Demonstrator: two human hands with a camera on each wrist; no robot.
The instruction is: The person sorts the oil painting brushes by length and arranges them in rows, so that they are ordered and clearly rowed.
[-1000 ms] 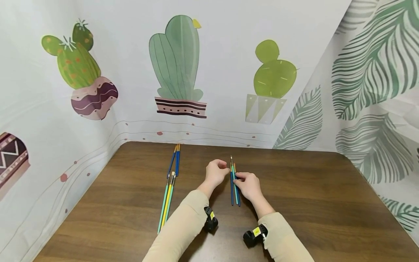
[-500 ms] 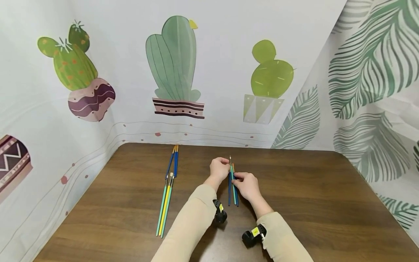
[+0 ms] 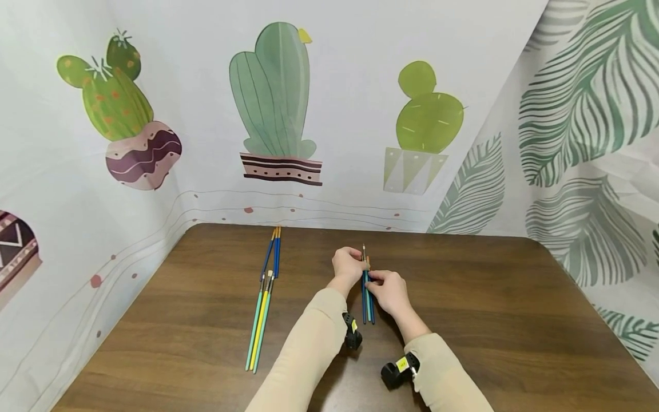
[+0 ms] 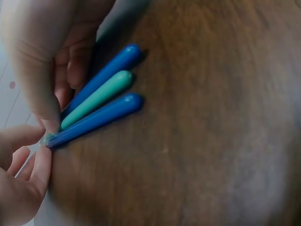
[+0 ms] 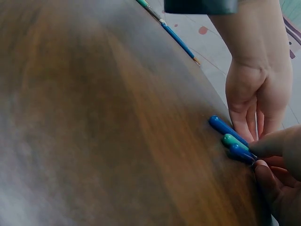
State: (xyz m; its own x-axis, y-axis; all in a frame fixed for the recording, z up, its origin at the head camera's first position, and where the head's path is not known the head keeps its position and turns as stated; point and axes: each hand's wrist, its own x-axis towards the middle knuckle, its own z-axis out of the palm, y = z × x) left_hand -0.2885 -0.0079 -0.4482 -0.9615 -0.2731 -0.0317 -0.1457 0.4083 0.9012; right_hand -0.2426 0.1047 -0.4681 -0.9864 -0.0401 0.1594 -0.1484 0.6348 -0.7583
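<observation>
Lying mid-table, three short brushes (image 3: 368, 297) are pinched by the left hand (image 3: 347, 264) and right hand (image 3: 389, 290); long brushes (image 3: 265, 303) are left toward the table's (image 3: 489, 320) left edge.

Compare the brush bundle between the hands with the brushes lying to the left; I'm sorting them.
The bundle between the hands is short and pinched by the left hand and right hand; the left group is untouched. The bundle is blue and teal; the left group adds yellow. Both lie on the table, pointing roughly away.
</observation>
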